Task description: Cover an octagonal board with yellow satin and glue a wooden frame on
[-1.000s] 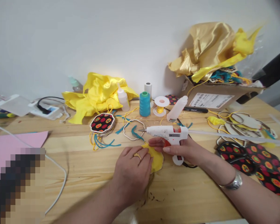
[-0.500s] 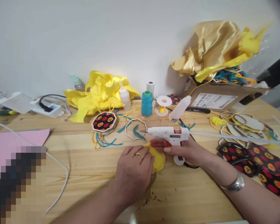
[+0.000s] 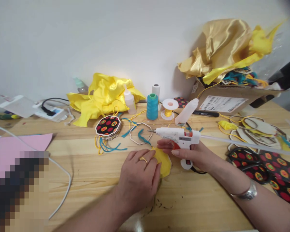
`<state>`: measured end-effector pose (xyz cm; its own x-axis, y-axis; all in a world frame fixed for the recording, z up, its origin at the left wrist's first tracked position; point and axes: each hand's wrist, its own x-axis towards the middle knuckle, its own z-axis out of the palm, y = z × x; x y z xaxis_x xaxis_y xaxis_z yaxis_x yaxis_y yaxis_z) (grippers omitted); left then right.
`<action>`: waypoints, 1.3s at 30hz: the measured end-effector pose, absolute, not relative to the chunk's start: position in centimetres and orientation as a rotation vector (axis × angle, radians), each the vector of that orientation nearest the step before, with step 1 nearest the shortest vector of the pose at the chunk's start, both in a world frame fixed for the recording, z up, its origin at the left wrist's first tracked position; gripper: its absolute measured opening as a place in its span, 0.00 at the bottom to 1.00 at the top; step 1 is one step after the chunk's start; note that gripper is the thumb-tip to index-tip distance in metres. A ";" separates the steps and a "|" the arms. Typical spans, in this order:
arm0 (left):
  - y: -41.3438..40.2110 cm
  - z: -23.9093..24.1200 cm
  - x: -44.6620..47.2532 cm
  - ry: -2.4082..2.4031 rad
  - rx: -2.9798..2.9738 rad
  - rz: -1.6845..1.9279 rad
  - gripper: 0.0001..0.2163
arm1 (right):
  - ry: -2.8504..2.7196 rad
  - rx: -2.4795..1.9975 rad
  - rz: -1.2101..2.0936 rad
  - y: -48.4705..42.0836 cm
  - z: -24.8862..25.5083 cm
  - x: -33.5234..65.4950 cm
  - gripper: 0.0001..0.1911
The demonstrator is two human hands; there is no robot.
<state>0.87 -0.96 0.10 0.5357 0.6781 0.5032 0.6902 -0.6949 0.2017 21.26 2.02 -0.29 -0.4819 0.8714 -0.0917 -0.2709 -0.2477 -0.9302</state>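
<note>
Right at the heart of it, a yellow fabric piece [image 3: 165, 164] on the wooden table [image 3: 94, 187], and the left hand [image 3: 138, 175] is laid over its left part, fingers close together; whether they pinch the edge underneath, I cannot tell. Over by the piece's right edge, the right hand [image 3: 195, 156] is wrapped round the grip of a white glue gun [image 3: 180, 137], thumb across the handle! The nozzle points left, beyond the piece's top edge, and a glue stick [image 3: 232, 141] juts out of the back of the gun.

Just past the top of the yellow piece, a teal tassel [image 3: 142, 138] reaches into a thin scalloped frame [image 3: 130, 134]. Farther to the piece's left, a stack of ornaments [image 3: 108, 125], its top one in dark patterned cloth. Straight beyond the piece, a teal thread cone [image 3: 152, 108] stands upright, with a spool of yellow thread [image 3: 164, 104] to its right. Away to the piece's far left, crumpled yellow satin [image 3: 101, 96]; well off to its right, patterned cloth [image 3: 277, 164], and beyond that a cardboard box [image 3: 215, 90] topped with gold fabric [image 3: 228, 42].
</note>
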 end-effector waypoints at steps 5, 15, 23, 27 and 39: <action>-1.0 -0.1 1.1 -1.225 -2.768 -0.817 0.07 | -1.187 -0.831 1.810 2.1 0.0 21.2 0.19; -0.7 0.0 1.0 -1.226 -2.804 -0.817 0.06 | -1.218 -0.820 1.807 2.1 -0.2 21.4 0.19; 0.1 0.8 -0.6 -1.366 -2.694 -1.007 0.06 | -1.156 -0.815 1.785 2.2 0.3 21.5 0.18; -0.2 0.7 -0.4 -1.336 -2.731 -0.905 0.08 | -1.170 -0.833 1.787 2.1 0.2 21.7 0.18; -0.5 0.4 -0.2 -1.269 -2.771 -0.887 0.06 | -1.197 -0.816 1.802 2.1 -0.1 21.9 0.20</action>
<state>-0.17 -0.51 0.41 0.5243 0.7068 0.4749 0.6887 -0.6800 0.2516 21.91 2.09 -0.06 -0.4667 0.8809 -0.0794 -0.2685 -0.2267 -0.9362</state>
